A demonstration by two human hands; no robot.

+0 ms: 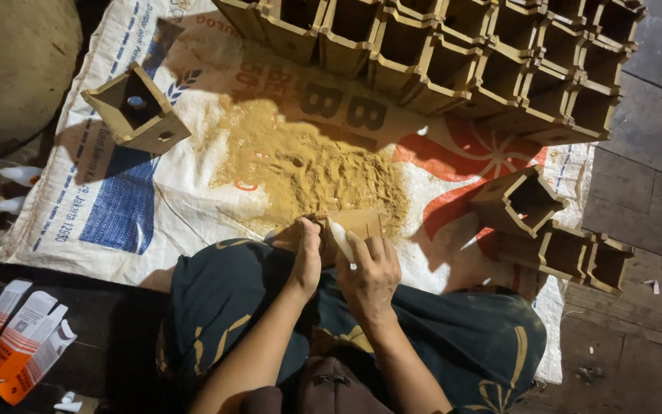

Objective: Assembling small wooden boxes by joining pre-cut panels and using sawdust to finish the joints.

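Hands [346,264] gripping tan wooden box [355,226] — dusty, open-topped

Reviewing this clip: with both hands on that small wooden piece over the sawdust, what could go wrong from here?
1. The right hand rubs a pale sanding strip close to the left hand gripping the small open wooden box; fingertips could get scraped.
2. The yellow sawdust pile on the printed woven sack might spread or be breathed in.
3. The stacked row of wooden boxes could be knocked over.
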